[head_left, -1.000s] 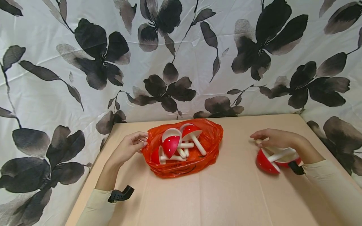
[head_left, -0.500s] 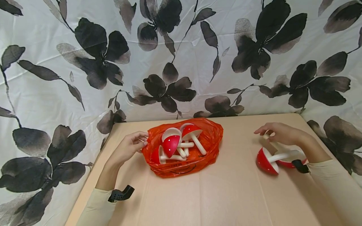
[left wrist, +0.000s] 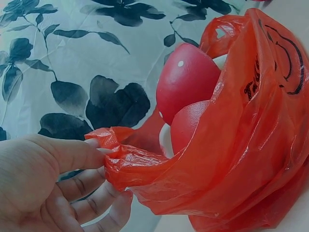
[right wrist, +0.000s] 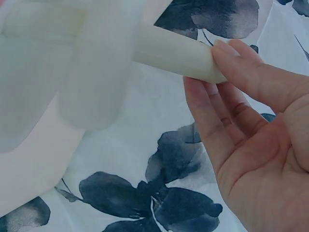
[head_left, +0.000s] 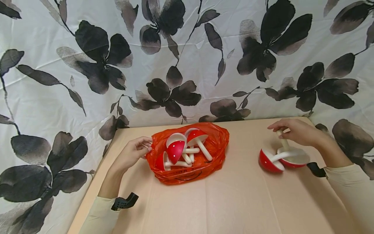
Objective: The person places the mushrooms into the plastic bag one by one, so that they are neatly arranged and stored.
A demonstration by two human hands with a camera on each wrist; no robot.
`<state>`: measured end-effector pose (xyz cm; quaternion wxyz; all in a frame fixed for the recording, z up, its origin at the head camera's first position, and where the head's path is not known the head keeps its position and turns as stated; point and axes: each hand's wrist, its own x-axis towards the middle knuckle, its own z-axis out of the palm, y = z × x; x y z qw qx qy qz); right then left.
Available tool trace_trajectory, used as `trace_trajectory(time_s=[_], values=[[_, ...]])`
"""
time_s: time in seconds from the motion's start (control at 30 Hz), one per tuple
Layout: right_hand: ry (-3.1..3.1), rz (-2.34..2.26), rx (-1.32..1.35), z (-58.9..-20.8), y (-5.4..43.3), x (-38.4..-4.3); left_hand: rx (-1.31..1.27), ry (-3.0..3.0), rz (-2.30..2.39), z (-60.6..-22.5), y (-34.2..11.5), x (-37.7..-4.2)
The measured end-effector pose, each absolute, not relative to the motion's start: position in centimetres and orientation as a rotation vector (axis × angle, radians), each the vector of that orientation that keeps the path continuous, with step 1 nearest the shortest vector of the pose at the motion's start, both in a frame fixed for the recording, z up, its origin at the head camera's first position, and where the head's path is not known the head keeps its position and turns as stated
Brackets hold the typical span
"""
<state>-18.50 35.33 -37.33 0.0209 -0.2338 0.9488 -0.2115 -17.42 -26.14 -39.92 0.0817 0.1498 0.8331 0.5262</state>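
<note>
My left hand (head_left: 132, 152) pinches the left edge of a red plastic bag (head_left: 201, 175), whose mouth is spread wide. Inside it lie several toy mushrooms (head_left: 176, 151) with red, white-dotted caps and pale stems. In the left wrist view, thumb and fingers grip the crumpled bag rim (left wrist: 135, 166). On the right, my right hand (head_left: 301, 131) pinches the stem tip of a toy mushroom (head_left: 298, 157), its cap below, hollow side up. Against it leans another red-capped mushroom (head_left: 269, 162), its stem lying across that cap. The right wrist view shows the held stem (right wrist: 174, 53) close up.
A light wooden table (head_left: 233, 201) carries everything. Behind it hangs a white cloth (head_left: 216, 91) with dark flowers. Black straps with small cameras sit at both wrists, the left camera (head_left: 125, 201) standing out over the table.
My right hand has moved up and to the right, with the stem in its fingers now more upright. Both right-hand mushrooms have shifted slightly toward the back. The left hand and bag stay put.
</note>
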Motion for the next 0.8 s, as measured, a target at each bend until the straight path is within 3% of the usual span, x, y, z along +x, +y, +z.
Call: trace_trajectory(time_s=[0.8], values=[[2.823, -0.677, -0.565, -38.6, 36.0, -17.4, 0.430, 2.511, 1.544, -39.9, -26.4, -17.3]])
